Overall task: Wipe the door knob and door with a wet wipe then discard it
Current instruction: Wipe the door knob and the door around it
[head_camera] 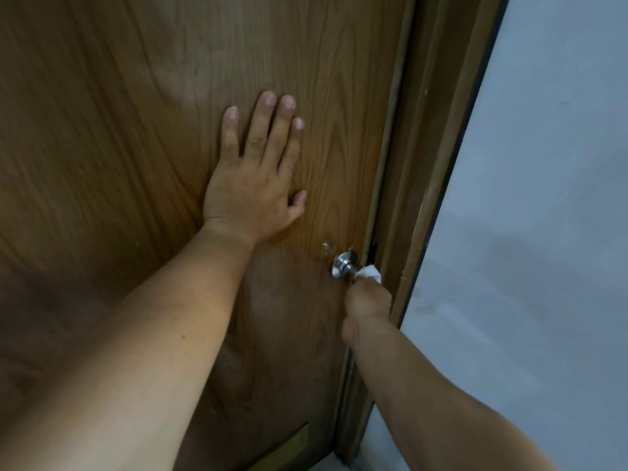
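Note:
A brown wood-grain door (119, 130) fills the left and centre of the head view. Its silver door knob (344, 262) sticks out near the right edge. My right hand (368, 305) is wrapped round the knob's outer end with a white wet wipe (368, 272) bunched between fingers and metal; only the knob's base plate and neck show. My left hand (253, 185) lies flat on the door above and left of the knob, fingers straight and spread.
The dark brown door frame (428, 198) runs down just right of the knob. A pale grey-blue wall (543, 232) lies beyond it. A small round mark (327, 248) sits on the door just above the knob.

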